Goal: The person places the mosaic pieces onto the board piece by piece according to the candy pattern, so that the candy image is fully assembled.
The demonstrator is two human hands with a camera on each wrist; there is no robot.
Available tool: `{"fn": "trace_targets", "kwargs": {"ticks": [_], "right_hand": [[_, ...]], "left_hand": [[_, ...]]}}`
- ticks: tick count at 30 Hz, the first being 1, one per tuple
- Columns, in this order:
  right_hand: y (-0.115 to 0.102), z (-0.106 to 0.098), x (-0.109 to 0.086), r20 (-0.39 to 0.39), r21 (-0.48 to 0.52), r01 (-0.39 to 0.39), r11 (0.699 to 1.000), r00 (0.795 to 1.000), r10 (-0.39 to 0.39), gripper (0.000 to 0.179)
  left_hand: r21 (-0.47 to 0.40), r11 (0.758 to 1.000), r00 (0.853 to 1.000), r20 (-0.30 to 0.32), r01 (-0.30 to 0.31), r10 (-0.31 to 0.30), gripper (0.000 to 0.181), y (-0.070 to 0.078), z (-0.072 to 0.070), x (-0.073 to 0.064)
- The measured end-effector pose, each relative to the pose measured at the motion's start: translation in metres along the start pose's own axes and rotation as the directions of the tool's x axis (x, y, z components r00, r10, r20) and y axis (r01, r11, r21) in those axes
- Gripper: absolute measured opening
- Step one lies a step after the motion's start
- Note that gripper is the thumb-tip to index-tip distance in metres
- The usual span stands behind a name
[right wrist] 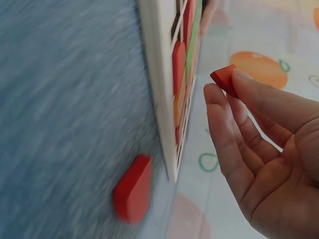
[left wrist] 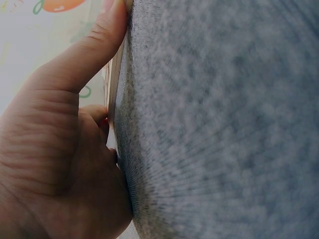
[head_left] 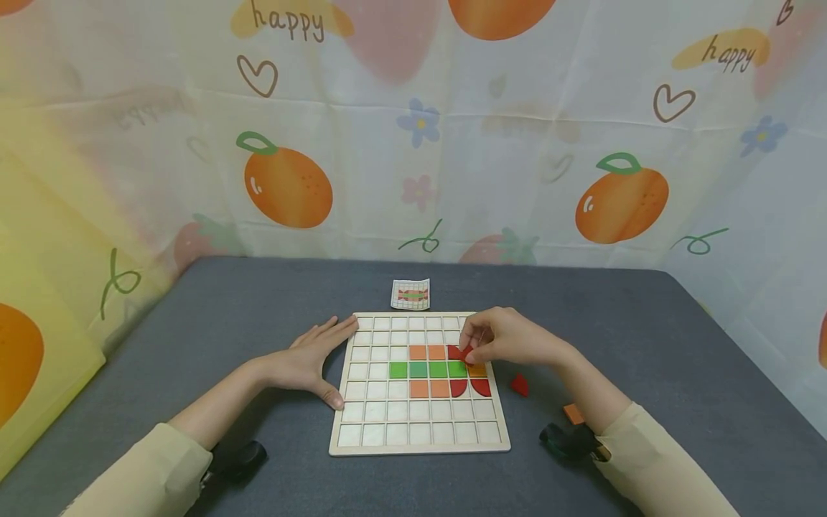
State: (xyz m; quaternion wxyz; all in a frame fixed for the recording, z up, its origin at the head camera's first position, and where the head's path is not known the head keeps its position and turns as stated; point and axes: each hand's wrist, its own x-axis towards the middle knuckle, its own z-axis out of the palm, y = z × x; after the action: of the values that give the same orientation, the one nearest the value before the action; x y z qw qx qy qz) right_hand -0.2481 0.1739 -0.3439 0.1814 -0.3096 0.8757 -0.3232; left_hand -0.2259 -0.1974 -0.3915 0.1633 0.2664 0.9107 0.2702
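Observation:
A pale wooden grid board (head_left: 381, 434) lies on the table. My left hand (head_left: 293, 370) rests spread along the board's left edge, thumb at the lower side and fingertips near the top corner. With thumb and fingertips, my right hand (head_left: 517, 337) pinches a small red block with a curved side (right wrist: 225, 80) over the right part of the board. Green blocks (head_left: 438, 370) fill a middle row, with an orange block (head_left: 477, 370) at its right end. Above and below sit salmon blocks (head_left: 419, 388) and red quarter-round blocks (head_left: 481, 388). My right fingers partly hide the upper red ones.
A small pattern card (head_left: 410, 294) lies just behind the board. To the board's right is a loose red block (head_left: 520, 385). An orange block (head_left: 573, 413) lies by the right forearm. A printed curtain (head_left: 362, 143) hangs behind the grey table (head_left: 291, 459).

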Motion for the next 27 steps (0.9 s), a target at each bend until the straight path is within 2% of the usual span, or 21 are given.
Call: {"fn": "trace_targets", "kwargs": {"ticks": [8,17,23,27], "right_hand": [[-0.012,0.005,0.015,0.017,0.025,0.004,1.000,1.000,-0.005,0.009],[-0.023,0.011,0.030,0.007,0.082,0.044,0.996,0.999,-0.045,0.020],[-0.030,0.016,0.044,-0.035,0.124,0.046,0.991,0.999,-0.042,0.027],[-0.034,0.019,0.056,-0.053,0.165,0.043,0.985,0.998,-0.035,0.021]], "left_hand": [[0.002,1.000,1.000,0.001,0.015,-0.015,0.129,0.000,0.001,0.001],[-0.016,1.000,1.000,-0.017,-0.026,0.026,0.129,0.001,0.000,-0.002],[0.000,1.000,1.000,-0.002,-0.015,0.015,0.129,0.000,-0.001,-0.001],[0.010,1.000,1.000,0.003,-0.017,0.017,0.129,0.000,-0.001,-0.001]]}}
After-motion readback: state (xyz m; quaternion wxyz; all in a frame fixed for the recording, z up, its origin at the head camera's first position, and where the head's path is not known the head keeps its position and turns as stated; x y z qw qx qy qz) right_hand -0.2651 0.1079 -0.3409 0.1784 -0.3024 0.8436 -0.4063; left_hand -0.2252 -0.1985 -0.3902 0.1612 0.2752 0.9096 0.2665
